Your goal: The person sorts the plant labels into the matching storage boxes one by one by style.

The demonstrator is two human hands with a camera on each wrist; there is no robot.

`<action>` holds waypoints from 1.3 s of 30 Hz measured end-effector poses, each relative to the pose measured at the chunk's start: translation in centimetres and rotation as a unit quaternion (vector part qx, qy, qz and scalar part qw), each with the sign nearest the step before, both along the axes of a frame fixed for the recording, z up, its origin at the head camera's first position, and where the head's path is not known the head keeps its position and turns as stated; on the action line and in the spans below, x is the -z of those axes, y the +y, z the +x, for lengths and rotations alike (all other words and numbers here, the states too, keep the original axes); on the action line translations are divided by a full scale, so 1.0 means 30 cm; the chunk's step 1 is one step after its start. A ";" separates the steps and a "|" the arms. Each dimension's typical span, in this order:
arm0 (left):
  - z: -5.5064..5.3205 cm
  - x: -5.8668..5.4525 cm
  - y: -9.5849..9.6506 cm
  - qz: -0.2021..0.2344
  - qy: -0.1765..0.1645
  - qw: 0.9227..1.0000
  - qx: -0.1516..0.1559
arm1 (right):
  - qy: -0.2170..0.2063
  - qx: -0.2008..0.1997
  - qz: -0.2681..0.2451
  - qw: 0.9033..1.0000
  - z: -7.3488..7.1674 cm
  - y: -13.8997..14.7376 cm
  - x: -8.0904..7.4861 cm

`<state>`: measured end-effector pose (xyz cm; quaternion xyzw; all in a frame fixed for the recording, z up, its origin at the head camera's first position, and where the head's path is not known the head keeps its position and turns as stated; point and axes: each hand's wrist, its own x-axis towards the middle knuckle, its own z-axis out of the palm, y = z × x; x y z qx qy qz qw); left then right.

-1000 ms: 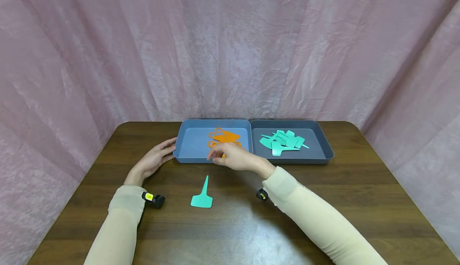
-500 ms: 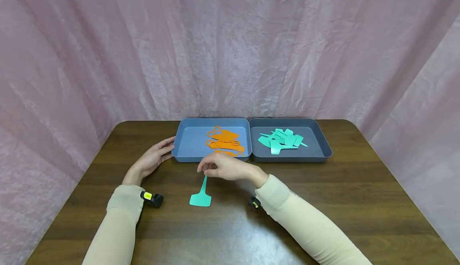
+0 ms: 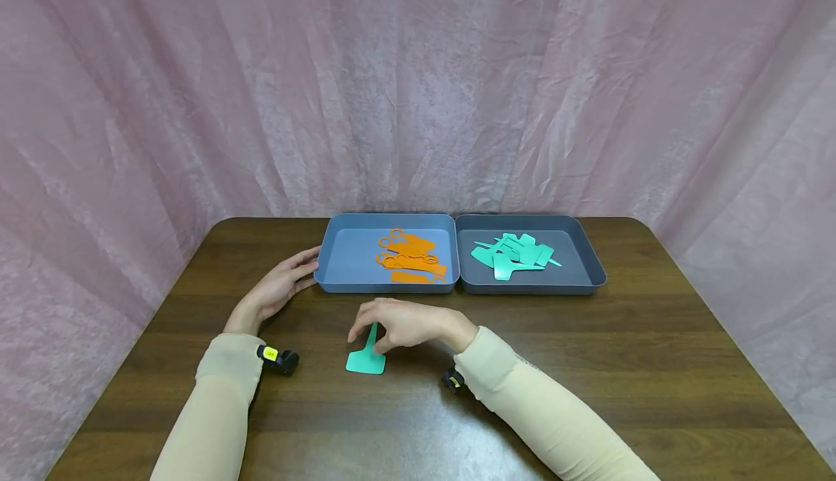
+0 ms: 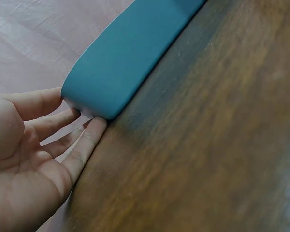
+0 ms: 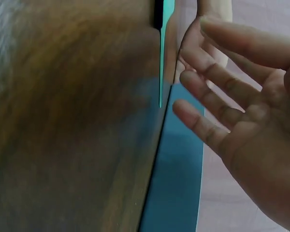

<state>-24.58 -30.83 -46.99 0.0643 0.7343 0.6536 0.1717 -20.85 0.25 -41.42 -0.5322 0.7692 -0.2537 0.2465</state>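
Note:
A green T-shaped plant label (image 3: 366, 362) lies flat on the table, its pointed stem toward the trays. My right hand (image 3: 405, 321) hovers over that stem with fingers apart; in the right wrist view the fingers (image 5: 217, 108) hold nothing and stand clear of the label (image 5: 167, 17). My left hand (image 3: 277, 289) touches the left end of the blue tray (image 3: 346, 256) with extended fingertips, which meet the tray's corner (image 4: 106, 82) in the left wrist view. Several orange labels with ring-shaped ends (image 3: 418, 265) lie in the blue tray's right half.
A dark grey tray (image 3: 575, 267) adjoins the blue one on its right and holds a loose pile of green plant labels (image 3: 516, 255). Both stand at the back of the wooden table (image 3: 653, 336), before a pink curtain (image 3: 418, 89).
From over the blue tray, my right hand has come toward the front to the lone green label. The orange labels it covered now show. My left hand stays at the tray.

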 end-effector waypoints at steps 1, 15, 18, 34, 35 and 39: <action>0.000 0.000 0.000 0.000 0.000 1.000 0.001 | 0.003 -0.003 0.008 1.000 0.004 0.000 0.002; 0.008 -0.005 -0.004 0.001 -0.001 1.000 0.002 | 0.086 0.010 0.091 0.992 0.035 -0.008 0.021; 0.007 -0.004 -0.006 0.001 -0.001 1.000 0.003 | 0.090 0.017 0.087 0.992 0.035 -0.007 0.021; 0.006 0.003 -0.007 0.002 -0.006 1.000 0.002 | -0.021 0.059 0.046 0.997 -0.024 0.062 -0.006; 0.006 0.003 -0.006 0.002 -0.006 1.000 0.003 | -0.032 0.055 0.041 0.997 -0.030 0.071 -0.015; 0.009 0.001 -0.004 0.001 -0.005 1.000 0.004 | -0.066 0.058 0.026 0.996 -0.048 0.107 -0.055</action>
